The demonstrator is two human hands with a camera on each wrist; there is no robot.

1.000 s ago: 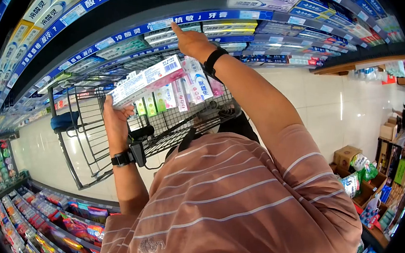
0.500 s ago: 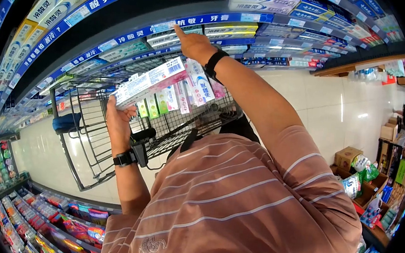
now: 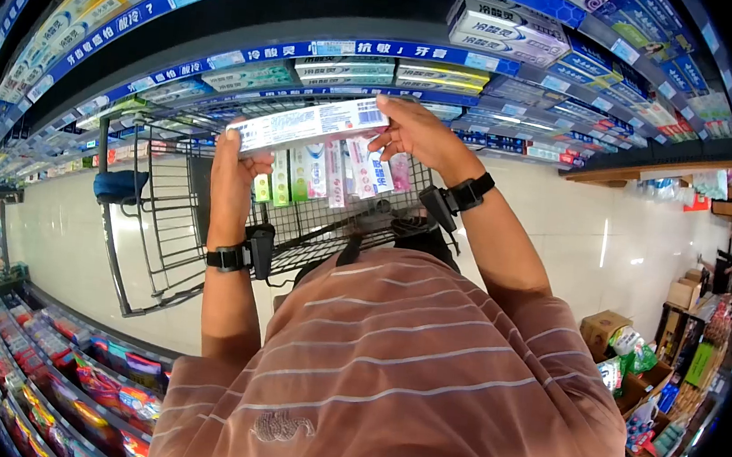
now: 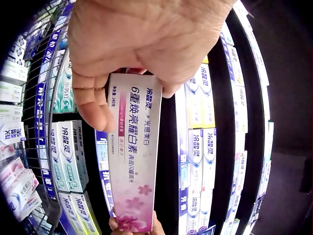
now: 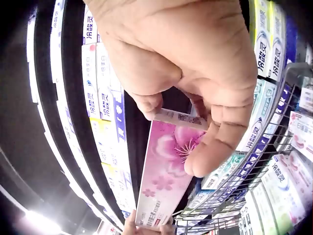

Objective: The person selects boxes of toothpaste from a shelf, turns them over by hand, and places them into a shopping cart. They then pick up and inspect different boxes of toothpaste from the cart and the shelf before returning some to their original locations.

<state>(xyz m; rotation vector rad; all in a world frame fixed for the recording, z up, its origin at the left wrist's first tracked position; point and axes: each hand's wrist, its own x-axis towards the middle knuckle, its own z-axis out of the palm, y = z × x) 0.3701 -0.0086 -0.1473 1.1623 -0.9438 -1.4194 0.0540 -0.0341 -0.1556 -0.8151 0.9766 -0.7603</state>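
Note:
A long toothpaste box (image 3: 310, 124), white with pink flowers, is held between both hands above a shopping cart (image 3: 114, 250). My left hand (image 3: 232, 180) grips its left end, with the thumb on the edge nearest the shelf. At the other end my right hand (image 3: 427, 139) pinches the box between thumb and fingers. In the left wrist view, the printed front of the toothpaste box (image 4: 132, 152) shows dark lettering and pink blossoms. The right wrist view shows the flowered end of the toothpaste box (image 5: 171, 171) between my fingers and thumb.
Several toothpaste boxes (image 3: 336, 173), green, white and pink, stand in the cart beneath. A toothpaste shelf (image 3: 286, 52) with blue label strips runs across just beyond it. Behind on the left is a rack of colourful packets (image 3: 62, 367); cartons (image 3: 605, 331) stand at the right.
My right hand has come down from pointing at the shelf label and now holds the right end of the toothpaste box. The box has turned more level, and the head view has shifted.

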